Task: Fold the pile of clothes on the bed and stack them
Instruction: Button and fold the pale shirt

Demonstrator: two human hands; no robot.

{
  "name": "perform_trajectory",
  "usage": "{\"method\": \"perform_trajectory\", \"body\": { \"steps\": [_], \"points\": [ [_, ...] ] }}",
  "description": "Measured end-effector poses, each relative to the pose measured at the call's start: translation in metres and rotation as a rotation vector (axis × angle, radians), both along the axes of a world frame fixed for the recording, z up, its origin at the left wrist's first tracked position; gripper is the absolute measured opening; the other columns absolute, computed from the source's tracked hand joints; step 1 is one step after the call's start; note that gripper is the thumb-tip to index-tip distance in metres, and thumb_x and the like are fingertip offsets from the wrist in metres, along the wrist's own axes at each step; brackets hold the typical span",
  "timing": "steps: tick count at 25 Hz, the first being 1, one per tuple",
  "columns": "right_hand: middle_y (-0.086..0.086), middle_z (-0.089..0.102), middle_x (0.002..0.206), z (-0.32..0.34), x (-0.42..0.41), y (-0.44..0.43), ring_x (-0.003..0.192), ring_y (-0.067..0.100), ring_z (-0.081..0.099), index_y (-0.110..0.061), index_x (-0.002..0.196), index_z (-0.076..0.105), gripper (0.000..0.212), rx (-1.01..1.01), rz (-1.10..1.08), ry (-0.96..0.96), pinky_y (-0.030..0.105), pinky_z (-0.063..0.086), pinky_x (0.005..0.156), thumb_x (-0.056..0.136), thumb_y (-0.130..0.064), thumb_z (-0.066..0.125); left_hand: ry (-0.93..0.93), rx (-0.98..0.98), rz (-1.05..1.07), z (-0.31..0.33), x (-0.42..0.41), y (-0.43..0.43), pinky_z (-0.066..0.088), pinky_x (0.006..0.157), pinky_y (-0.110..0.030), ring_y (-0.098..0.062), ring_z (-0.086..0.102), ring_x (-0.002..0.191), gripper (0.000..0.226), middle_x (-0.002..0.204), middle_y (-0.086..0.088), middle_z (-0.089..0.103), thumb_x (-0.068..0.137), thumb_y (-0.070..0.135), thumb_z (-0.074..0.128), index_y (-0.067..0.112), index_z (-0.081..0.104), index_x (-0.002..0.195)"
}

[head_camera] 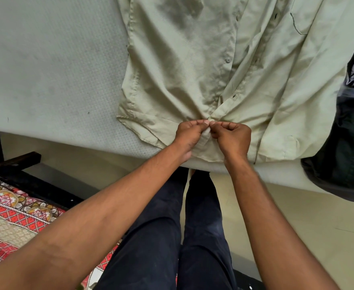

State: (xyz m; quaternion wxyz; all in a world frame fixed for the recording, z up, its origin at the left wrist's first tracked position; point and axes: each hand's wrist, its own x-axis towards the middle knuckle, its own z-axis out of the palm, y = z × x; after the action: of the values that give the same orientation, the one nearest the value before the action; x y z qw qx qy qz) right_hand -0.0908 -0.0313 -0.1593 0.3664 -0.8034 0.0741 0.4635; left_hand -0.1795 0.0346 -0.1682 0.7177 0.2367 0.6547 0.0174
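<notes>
Shirt (192, 70) hem pinched — L hand (189, 135) & R hand (232, 139), fingers curled, knuckles up.

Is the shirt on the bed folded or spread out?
Spread out: the shirt lies flat, front up; left hand and right hand pinch its lower front.

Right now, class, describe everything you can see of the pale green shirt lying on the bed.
The pale green shirt is a button-front of thin, lightly creased woven cloth, spread front-up on the pale mattress, with its hem at the near edge. Small buttons run down its placket, and a chest pocket shows at top right. The left hand and right hand pinch the two front edges together near the hem, gathering folds there.
</notes>
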Motion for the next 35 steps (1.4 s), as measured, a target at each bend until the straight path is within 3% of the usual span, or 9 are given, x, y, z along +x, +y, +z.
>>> {"method": "perform_trajectory", "body": {
  "steps": [5,8,13,15,18,23,27,31,35],
  "points": [
    [0.001,0.078,0.077,0.0,0.014,-0.004,0.076,0.013,0.074,-0.017,0.081,0.08,0.004,0.107,0.111,0.048,0.03,0.061,0.08,0.085,-0.017,0.081,-0.036,-0.016,0.004,-0.002,-0.001,0.004,0.057,0.094,-0.034,-0.028,0.071,0.104,0.02,0.108,-0.02,0.073,0.095,0.009,0.065,-0.003,0.07,0.11],
    [0.002,0.076,0.076,-0.001,0.008,-0.014,0.068,0.008,0.068,-0.013,0.085,0.078,0.008,0.188,-0.085,0.22,0.019,0.055,0.066,0.088,-0.006,0.075,-0.01,0.092,-0.129,-0.002,0.0,0.001,0.056,0.095,-0.031,-0.019,0.071,0.099,0.01,0.1,-0.012,0.075,0.094,0.011,0.067,0.005,0.073,0.099],
    [0.002,0.074,0.074,0.004,-0.002,-0.026,0.063,0.009,0.068,-0.01,0.089,0.074,0.004,0.094,-0.374,0.494,0.016,0.045,0.053,0.088,-0.008,0.071,0.104,0.587,-0.692,0.002,-0.014,-0.007,0.053,0.077,-0.026,-0.01,0.065,0.082,0.011,0.089,0.005,0.07,0.094,0.022,0.066,0.013,0.072,0.097],
    [0.003,0.076,0.076,0.005,-0.002,-0.033,0.069,0.013,0.069,-0.014,0.083,0.075,0.008,0.023,-0.178,0.352,0.024,0.051,0.06,0.088,-0.009,0.071,0.108,0.836,-1.013,0.004,-0.028,-0.012,0.05,0.071,-0.031,-0.015,0.062,0.081,0.012,0.091,0.004,0.065,0.094,0.024,0.062,0.014,0.069,0.097],
    [-0.001,0.075,0.073,0.011,0.006,-0.038,0.075,0.016,0.07,-0.023,0.072,0.076,0.018,0.006,0.026,0.046,0.039,0.058,0.08,0.086,-0.013,0.071,0.137,0.928,-1.255,0.012,-0.036,-0.018,0.05,0.071,-0.033,-0.017,0.062,0.085,0.016,0.094,0.003,0.064,0.096,0.029,0.059,0.017,0.069,0.101],
    [-0.005,0.074,0.072,0.016,0.034,-0.008,0.073,0.014,0.071,-0.024,0.079,0.077,0.008,0.099,0.039,-0.142,0.034,0.059,0.078,0.081,-0.03,0.083,0.121,0.953,-1.032,0.02,-0.019,0.004,0.052,0.068,-0.03,-0.008,0.062,0.077,0.018,0.085,0.008,0.067,0.089,0.036,0.064,0.021,0.071,0.094],
    [-0.011,0.07,0.075,0.011,0.035,0.013,0.072,0.004,0.066,-0.023,0.088,0.074,0.028,-0.067,0.331,-0.323,0.021,0.048,0.068,0.075,-0.046,0.086,0.159,0.837,-0.678,0.009,0.009,0.031,0.048,0.066,-0.015,0.002,0.059,0.066,0.009,0.075,0.013,0.066,0.088,0.02,0.069,0.018,0.073,0.095],
    [-0.007,0.073,0.089,0.0,0.019,0.006,0.084,0.013,0.067,-0.02,0.1,0.071,0.029,-0.156,0.423,-0.394,0.023,0.039,0.073,0.076,-0.033,0.082,0.166,0.891,-0.95,-0.01,0.022,0.045,0.05,0.082,-0.023,-0.008,0.063,0.089,0.032,0.102,0.002,0.068,0.085,0.017,0.069,0.017,0.071,0.116],
    [-0.003,0.075,0.091,-0.001,0.012,-0.003,0.087,0.014,0.069,-0.017,0.109,0.073,0.027,-0.149,0.405,-0.461,0.025,0.046,0.081,0.083,-0.023,0.076,0.201,0.96,-1.117,-0.017,0.023,0.042,0.046,0.07,-0.023,-0.008,0.062,0.088,0.028,0.104,0.004,0.062,0.088,0.021,0.068,0.022,0.07,0.115]
  ]
}}
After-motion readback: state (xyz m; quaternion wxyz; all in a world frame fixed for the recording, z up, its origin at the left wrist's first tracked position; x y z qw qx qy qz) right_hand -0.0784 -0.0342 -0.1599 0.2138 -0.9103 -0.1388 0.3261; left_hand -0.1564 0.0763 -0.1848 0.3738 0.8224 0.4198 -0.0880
